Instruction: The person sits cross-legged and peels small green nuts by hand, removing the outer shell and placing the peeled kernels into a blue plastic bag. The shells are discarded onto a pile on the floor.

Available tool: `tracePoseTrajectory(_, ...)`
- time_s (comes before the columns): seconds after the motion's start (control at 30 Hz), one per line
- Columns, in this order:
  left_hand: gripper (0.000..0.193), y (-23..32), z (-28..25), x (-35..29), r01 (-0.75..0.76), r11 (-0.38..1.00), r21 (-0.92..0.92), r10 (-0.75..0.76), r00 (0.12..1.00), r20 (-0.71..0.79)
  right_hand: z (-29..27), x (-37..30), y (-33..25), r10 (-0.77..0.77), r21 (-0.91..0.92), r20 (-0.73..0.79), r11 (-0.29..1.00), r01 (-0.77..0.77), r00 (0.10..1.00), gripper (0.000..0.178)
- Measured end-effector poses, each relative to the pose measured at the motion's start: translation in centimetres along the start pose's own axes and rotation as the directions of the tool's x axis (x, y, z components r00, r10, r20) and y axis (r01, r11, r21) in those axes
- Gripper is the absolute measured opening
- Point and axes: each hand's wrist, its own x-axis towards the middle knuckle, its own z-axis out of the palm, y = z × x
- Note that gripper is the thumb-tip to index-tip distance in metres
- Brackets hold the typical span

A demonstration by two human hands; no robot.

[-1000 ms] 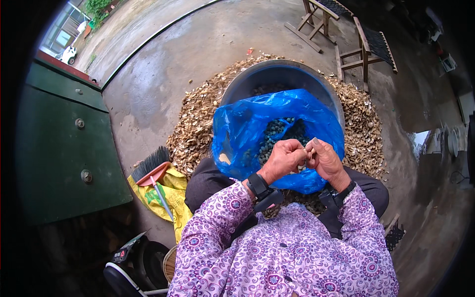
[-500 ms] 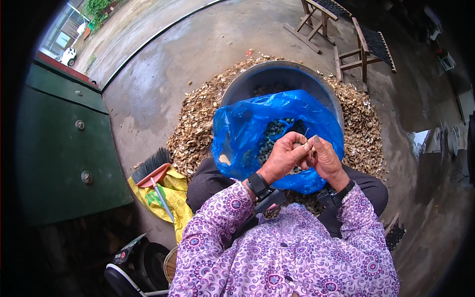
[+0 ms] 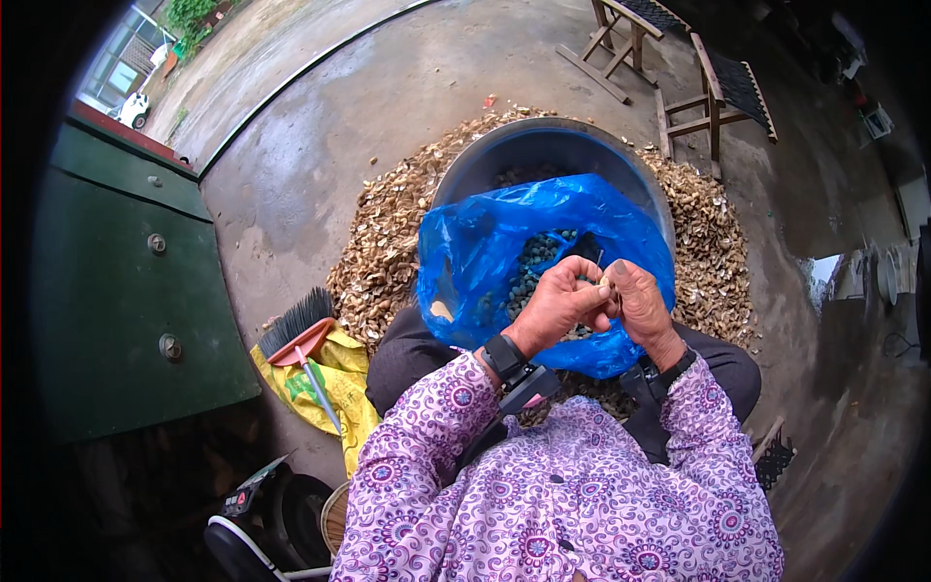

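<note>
My left hand [image 3: 564, 305] and my right hand [image 3: 642, 312] meet above a blue plastic bag [image 3: 461, 238], both closed in a pinch. Between the fingertips shows a small pale nut-like piece [image 3: 605, 282], too small to tell its exact kind. A thin dark rod [image 3: 599, 257] sticks up beside the fingers; which hand holds it is hidden. Many small dark roundish pieces [image 3: 522, 287] lie in the bag's opening. The bag drapes over the near part of a wide metal basin [image 3: 652, 184] in front of my legs.
Heaps of tan, peanut-like shells [image 3: 393, 228] surround the basin. At left are a broom [image 3: 301, 339], a yellow sack [image 3: 354, 373] and a green cabinet [image 3: 126, 291]. Wooden folding stools [image 3: 713, 107] stand at the far right. A black-and-white device [image 3: 247, 504] sits at lower left.
My fingers have shifted slightly, the fingertips parting a little, and the small pale piece now shows between them. My arms, the bag and the basin stay put.
</note>
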Motion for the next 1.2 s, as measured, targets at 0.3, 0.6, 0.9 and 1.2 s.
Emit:
tracePoseTrajectory(0.3,0.016,-0.1,0.2,-0.3,0.002,1.000,-0.008,-0.002,1.000,0.009,0.5,-0.3,-0.9,-0.032,-0.171,0.019,0.985,0.035,0.999,0.023)
tracePoseTrajectory(0.6,0.017,-0.6,0.0,-0.1,0.029,0.988,-0.151,-0.030,1.000,-0.008,1.5,-0.7,-1.1,-0.223,-0.510,-0.094,0.848,0.145,0.970,0.022)
tracePoseTrajectory(0.9,0.022,-0.7,-0.3,-0.6,0.068,0.974,-0.218,-0.077,0.997,-0.033,1.6,-0.5,-0.2,-0.268,-0.487,-0.065,0.849,0.203,0.961,0.022)
tracePoseTrajectory(1.2,0.019,0.3,-0.3,-0.1,0.067,0.995,-0.067,-0.070,0.996,-0.046,0.8,-0.1,-1.3,-0.289,-0.592,0.011,0.770,0.239,0.957,0.027)
